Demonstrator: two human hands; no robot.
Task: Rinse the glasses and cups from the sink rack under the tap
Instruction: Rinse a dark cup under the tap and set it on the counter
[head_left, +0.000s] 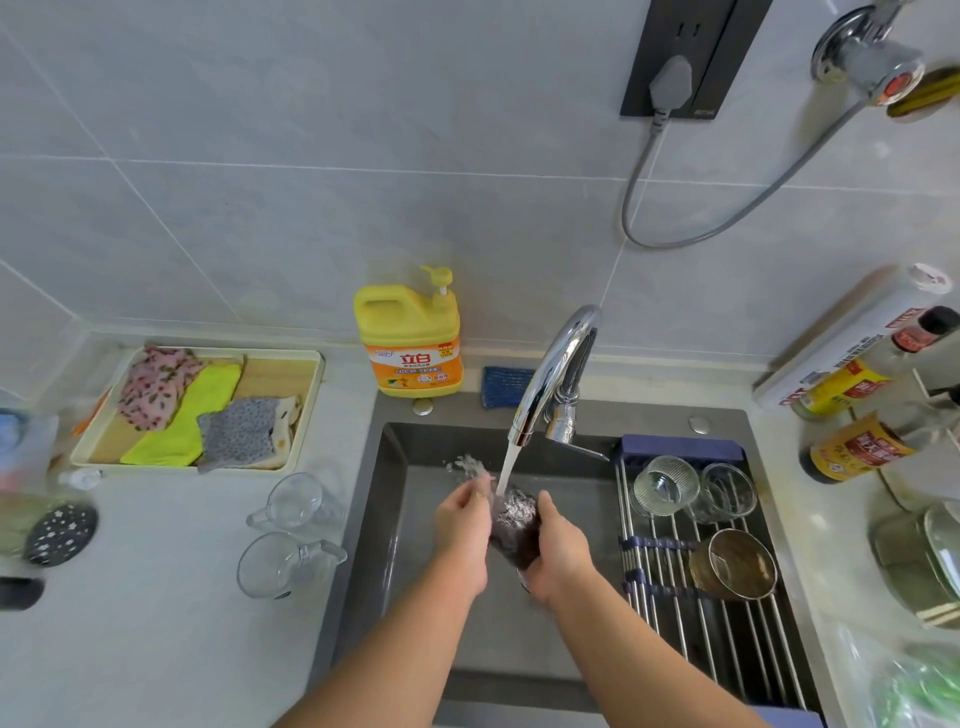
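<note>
Two hands clamp one dark glass (514, 535): left hand (462, 525) curled at its nine o'clock, right hand (558, 556) at three; tap water (506, 465) foams inside.

I see a steel-rod rack (670, 597) across the right side of the grey steel sink (384, 519), carrying three glass tumblers (665, 486). Two clear glass mugs (293, 504) stand on the pale worktop (171, 597) just left of the sink; a yellow plastic detergent bottle (410, 338) stands at its back edge.
</note>
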